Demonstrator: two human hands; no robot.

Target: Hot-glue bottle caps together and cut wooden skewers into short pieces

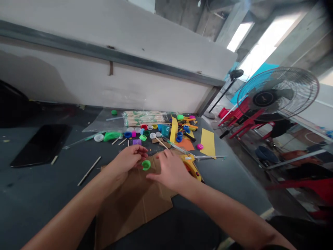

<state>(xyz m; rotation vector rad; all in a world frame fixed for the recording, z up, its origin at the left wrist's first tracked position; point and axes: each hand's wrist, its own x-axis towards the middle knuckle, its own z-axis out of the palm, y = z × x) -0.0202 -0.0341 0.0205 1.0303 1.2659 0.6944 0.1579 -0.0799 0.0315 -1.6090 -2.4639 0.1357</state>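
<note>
A green bottle cap [146, 165] shows its hollow side above the brown cardboard sheet [132, 205]. My left hand [128, 160] has its fingers bent at the cap's left edge and seems to grip it; part of the contact is hidden. To the right of the cap, my right hand [171, 171] is open, thumb and fingers spread, with nothing seen between them. It hovers over the cardboard, close to a yellow glue gun [191, 166] with a clear glue stick in its back. A thin wooden stick [161, 142] lies just beyond my right fingertips.
Beyond the cardboard lie several coloured caps, a purple cap [137, 142], a bag of wooden sticks [144, 118] and yellow paper [207, 142]. A black phone [41, 146] and a loose stick [89, 171] are at left. A white partition [156, 86] backs the table; a fan [275, 93] stands right.
</note>
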